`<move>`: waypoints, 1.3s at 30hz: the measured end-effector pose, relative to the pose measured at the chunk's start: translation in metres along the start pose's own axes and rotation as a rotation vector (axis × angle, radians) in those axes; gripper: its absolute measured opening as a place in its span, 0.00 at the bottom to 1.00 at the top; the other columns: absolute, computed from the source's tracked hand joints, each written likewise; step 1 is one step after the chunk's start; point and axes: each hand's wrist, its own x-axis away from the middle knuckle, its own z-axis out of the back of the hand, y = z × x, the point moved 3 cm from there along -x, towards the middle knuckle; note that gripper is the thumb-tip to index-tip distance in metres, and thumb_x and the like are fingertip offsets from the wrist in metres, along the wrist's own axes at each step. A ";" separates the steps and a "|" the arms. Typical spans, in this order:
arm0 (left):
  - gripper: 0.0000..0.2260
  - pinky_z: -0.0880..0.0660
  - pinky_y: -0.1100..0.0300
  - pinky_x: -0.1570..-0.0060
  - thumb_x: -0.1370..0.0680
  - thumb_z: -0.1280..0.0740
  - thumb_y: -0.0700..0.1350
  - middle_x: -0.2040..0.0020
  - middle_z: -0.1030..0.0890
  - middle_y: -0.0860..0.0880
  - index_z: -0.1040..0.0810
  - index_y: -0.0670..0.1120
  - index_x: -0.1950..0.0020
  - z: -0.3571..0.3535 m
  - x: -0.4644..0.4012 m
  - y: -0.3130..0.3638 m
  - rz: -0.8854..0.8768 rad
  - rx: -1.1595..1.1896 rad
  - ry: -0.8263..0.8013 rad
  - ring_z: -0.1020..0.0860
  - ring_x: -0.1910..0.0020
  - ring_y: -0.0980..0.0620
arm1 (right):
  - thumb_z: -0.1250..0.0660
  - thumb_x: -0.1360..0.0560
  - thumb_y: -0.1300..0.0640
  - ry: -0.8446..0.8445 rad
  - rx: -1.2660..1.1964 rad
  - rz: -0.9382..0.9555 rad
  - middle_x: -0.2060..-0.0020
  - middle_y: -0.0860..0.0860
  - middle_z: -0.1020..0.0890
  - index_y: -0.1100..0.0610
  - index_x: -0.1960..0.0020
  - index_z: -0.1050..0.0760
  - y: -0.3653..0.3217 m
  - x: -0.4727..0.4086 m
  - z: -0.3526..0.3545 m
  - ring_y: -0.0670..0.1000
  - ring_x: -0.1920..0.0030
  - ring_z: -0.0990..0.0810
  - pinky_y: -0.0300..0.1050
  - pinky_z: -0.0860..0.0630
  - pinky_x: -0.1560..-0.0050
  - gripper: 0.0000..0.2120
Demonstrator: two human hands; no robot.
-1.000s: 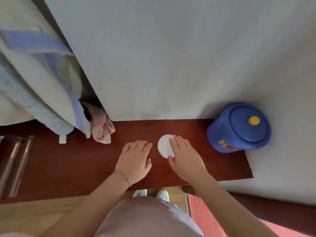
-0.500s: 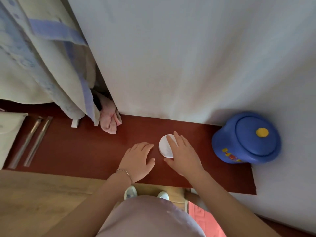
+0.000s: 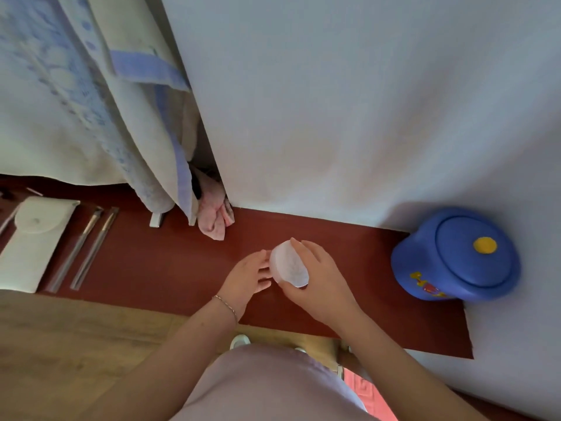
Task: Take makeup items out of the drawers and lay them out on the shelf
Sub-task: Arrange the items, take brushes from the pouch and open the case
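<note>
A round white jar (image 3: 288, 267) is tilted up off the dark red shelf (image 3: 158, 262), near its middle. My right hand (image 3: 321, 284) grips the jar from the right, fingers over its top edge and thumb under its lower edge. My left hand (image 3: 247, 276) lies just left of the jar with straight fingers, the fingertips touching the jar's side. At the shelf's left end lie two makeup brushes (image 3: 88, 247) side by side and a white pouch (image 3: 33, 238).
A blue lidded tub (image 3: 455, 256) stands at the shelf's right end against the wall. A pale curtain (image 3: 91, 101) hangs over the shelf at left, with a pink cloth (image 3: 214, 220) and a small white block (image 3: 157, 219) below it. Wooden floor lies in front.
My right hand has tilted the white jar up from lying flat on the shelf. My left hand has shifted right until its fingertips meet the jar. The view has swung left, showing the pouch.
</note>
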 end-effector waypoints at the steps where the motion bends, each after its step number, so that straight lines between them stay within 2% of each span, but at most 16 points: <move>1: 0.17 0.27 0.59 0.52 0.18 0.46 0.46 0.46 0.20 0.45 0.28 0.38 0.35 0.001 0.001 0.000 0.007 0.078 -0.016 0.22 0.49 0.48 | 0.32 0.29 0.46 0.013 -0.030 0.023 0.29 0.49 0.36 0.49 0.26 0.41 -0.007 0.001 0.000 0.50 0.30 0.38 0.43 0.34 0.34 0.35; 2: 0.17 0.26 0.57 0.52 0.18 0.45 0.48 0.48 0.20 0.45 0.28 0.39 0.35 0.003 0.002 -0.001 0.013 0.148 -0.035 0.22 0.49 0.49 | 0.32 0.29 0.45 0.026 -0.050 0.042 0.29 0.49 0.35 0.49 0.26 0.41 -0.013 0.002 -0.001 0.49 0.31 0.37 0.44 0.32 0.35 0.35; 6: 0.23 0.23 0.54 0.50 0.21 0.46 0.58 0.37 0.22 0.42 0.28 0.44 0.33 0.012 0.000 -0.007 0.064 0.320 -0.120 0.25 0.36 0.44 | 0.31 0.29 0.46 0.056 -0.079 0.051 0.29 0.47 0.35 0.48 0.27 0.40 -0.029 -0.001 -0.001 0.47 0.31 0.37 0.38 0.33 0.37 0.34; 9: 0.25 0.22 0.54 0.51 0.23 0.46 0.62 0.39 0.21 0.44 0.26 0.47 0.34 0.014 0.003 -0.006 0.056 0.350 -0.164 0.23 0.39 0.46 | 0.31 0.29 0.47 0.049 -0.048 0.059 0.28 0.46 0.37 0.47 0.26 0.42 -0.037 -0.005 -0.002 0.47 0.30 0.38 0.39 0.33 0.36 0.35; 12: 0.25 0.20 0.56 0.50 0.22 0.47 0.62 0.39 0.21 0.44 0.26 0.47 0.35 0.015 0.006 -0.003 0.033 0.399 -0.177 0.22 0.39 0.47 | 0.32 0.28 0.47 0.034 -0.031 0.056 0.28 0.45 0.37 0.47 0.26 0.42 -0.043 -0.008 -0.001 0.46 0.29 0.38 0.41 0.32 0.35 0.34; 15: 0.25 0.21 0.55 0.48 0.22 0.47 0.61 0.39 0.20 0.44 0.25 0.47 0.36 0.018 0.008 0.000 -0.003 0.426 -0.163 0.22 0.39 0.47 | 0.31 0.29 0.47 0.037 -0.049 0.063 0.29 0.44 0.35 0.47 0.27 0.40 -0.047 -0.012 -0.001 0.45 0.30 0.37 0.38 0.33 0.36 0.34; 19: 0.21 0.20 0.56 0.53 0.21 0.47 0.60 0.46 0.18 0.45 0.22 0.48 0.43 0.023 0.013 0.004 -0.038 0.425 -0.123 0.20 0.46 0.49 | 0.31 0.29 0.45 0.038 -0.043 0.080 0.30 0.45 0.33 0.47 0.27 0.38 -0.052 -0.015 -0.005 0.46 0.31 0.35 0.40 0.32 0.36 0.33; 21: 0.21 0.21 0.54 0.50 0.21 0.47 0.60 0.46 0.18 0.45 0.22 0.48 0.45 0.027 0.015 0.004 -0.040 0.422 -0.104 0.20 0.46 0.49 | 0.30 0.30 0.45 0.038 -0.037 0.097 0.30 0.45 0.32 0.47 0.28 0.37 -0.055 -0.016 -0.006 0.46 0.31 0.34 0.41 0.31 0.36 0.33; 24: 0.23 0.23 0.54 0.48 0.21 0.47 0.60 0.44 0.19 0.44 0.22 0.47 0.42 0.033 0.019 0.003 -0.045 0.428 -0.088 0.21 0.45 0.48 | 0.29 0.30 0.46 0.020 -0.038 0.130 0.31 0.46 0.31 0.48 0.28 0.35 -0.060 -0.019 -0.008 0.47 0.32 0.33 0.40 0.32 0.36 0.33; 30: 0.27 0.20 0.57 0.52 0.22 0.48 0.62 0.40 0.20 0.41 0.25 0.44 0.36 0.046 0.027 -0.007 -0.058 0.464 -0.047 0.22 0.42 0.46 | 0.28 0.31 0.46 -0.007 0.041 0.229 0.35 0.49 0.27 0.52 0.30 0.32 -0.074 -0.019 -0.014 0.51 0.37 0.29 0.38 0.33 0.43 0.32; 33: 0.26 0.19 0.60 0.59 0.22 0.47 0.62 0.43 0.19 0.42 0.23 0.45 0.39 0.050 0.031 -0.011 -0.069 0.467 -0.036 0.21 0.46 0.48 | 0.29 0.32 0.45 -0.032 0.047 0.251 0.36 0.49 0.26 0.52 0.31 0.31 -0.076 -0.018 -0.017 0.50 0.38 0.27 0.36 0.33 0.44 0.32; 37: 0.24 0.19 0.57 0.59 0.22 0.47 0.62 0.54 0.15 0.45 0.20 0.47 0.46 0.054 0.030 -0.018 -0.060 0.514 -0.062 0.17 0.56 0.51 | 0.30 0.31 0.45 -0.055 -0.038 0.188 0.37 0.46 0.25 0.48 0.31 0.32 -0.075 -0.020 -0.014 0.47 0.40 0.25 0.40 0.27 0.41 0.30; 39: 0.24 0.19 0.59 0.60 0.22 0.48 0.63 0.57 0.14 0.46 0.21 0.47 0.46 0.057 0.028 -0.020 -0.044 0.537 -0.082 0.16 0.60 0.52 | 0.31 0.30 0.44 -0.070 -0.025 0.179 0.36 0.45 0.26 0.47 0.31 0.34 -0.076 -0.020 -0.013 0.46 0.39 0.26 0.38 0.28 0.43 0.30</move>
